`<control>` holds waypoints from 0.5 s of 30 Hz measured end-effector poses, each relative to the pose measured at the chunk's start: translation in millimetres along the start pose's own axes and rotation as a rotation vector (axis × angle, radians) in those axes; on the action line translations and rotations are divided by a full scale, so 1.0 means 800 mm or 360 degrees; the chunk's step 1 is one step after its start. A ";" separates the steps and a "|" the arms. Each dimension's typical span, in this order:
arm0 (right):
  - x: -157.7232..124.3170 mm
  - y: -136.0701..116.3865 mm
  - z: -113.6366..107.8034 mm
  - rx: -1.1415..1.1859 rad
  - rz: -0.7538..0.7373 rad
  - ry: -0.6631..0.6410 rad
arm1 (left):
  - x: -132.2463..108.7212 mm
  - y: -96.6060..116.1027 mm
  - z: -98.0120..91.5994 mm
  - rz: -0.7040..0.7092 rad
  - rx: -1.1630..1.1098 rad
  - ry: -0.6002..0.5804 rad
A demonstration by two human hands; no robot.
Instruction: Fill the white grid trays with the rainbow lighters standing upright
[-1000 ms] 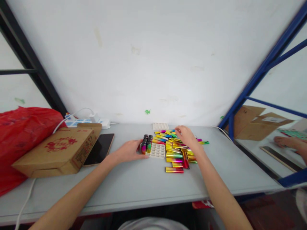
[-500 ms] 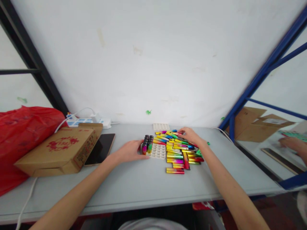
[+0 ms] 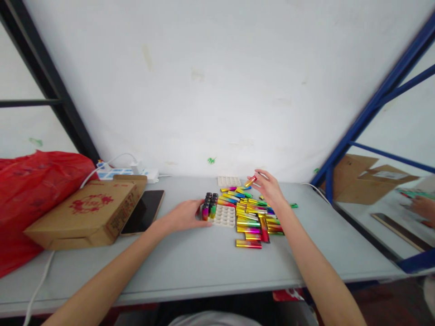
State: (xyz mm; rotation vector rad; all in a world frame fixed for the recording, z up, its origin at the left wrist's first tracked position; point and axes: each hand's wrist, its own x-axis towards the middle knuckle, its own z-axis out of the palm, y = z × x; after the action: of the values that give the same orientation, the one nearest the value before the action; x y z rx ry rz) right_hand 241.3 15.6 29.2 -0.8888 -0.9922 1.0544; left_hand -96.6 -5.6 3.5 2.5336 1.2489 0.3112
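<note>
My right hand (image 3: 269,187) is raised over the far side of a pile of shiny multicoloured lighters (image 3: 253,215) and pinches one red-and-gold lighter (image 3: 250,181) by its end. My left hand (image 3: 185,215) lies on the table and grips the left edge of a white holed tray (image 3: 224,215). Several lighters (image 3: 210,204) stand upright in the tray's left rows, right by my left fingers.
A second white tray (image 3: 229,180) lies by the wall. A dark phone (image 3: 144,210), a cardboard box (image 3: 88,212) and a red bag (image 3: 27,190) sit at left, with a power strip (image 3: 125,173) behind. Another person's hand (image 3: 423,207) works beyond the blue frame (image 3: 370,108).
My right hand lifted from the pile with one lighter pinched in its fingers. My left hand stayed on the tray.
</note>
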 end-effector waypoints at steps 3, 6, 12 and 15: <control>-0.014 -0.006 0.032 -0.0004 0.0007 -0.0068 | 0.000 0.000 0.000 -0.0002 -0.0009 0.0003; -0.030 0.000 0.061 -0.0069 0.0038 -0.0126 | 0.000 0.000 0.000 0.0015 -0.0038 0.0001; -0.055 0.034 0.085 -0.0274 0.0035 -0.0331 | 0.000 -0.001 0.000 0.0025 -0.0109 -0.0005; -0.068 0.041 0.088 -0.0300 0.0041 -0.0404 | 0.001 -0.002 0.001 0.0022 -0.0103 -0.0003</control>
State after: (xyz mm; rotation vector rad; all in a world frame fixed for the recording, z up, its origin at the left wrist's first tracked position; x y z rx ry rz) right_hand 156.1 -20.2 8.9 -0.9372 -1.3126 1.1275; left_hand -97.0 -4.7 2.3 2.4883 1.2011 0.3471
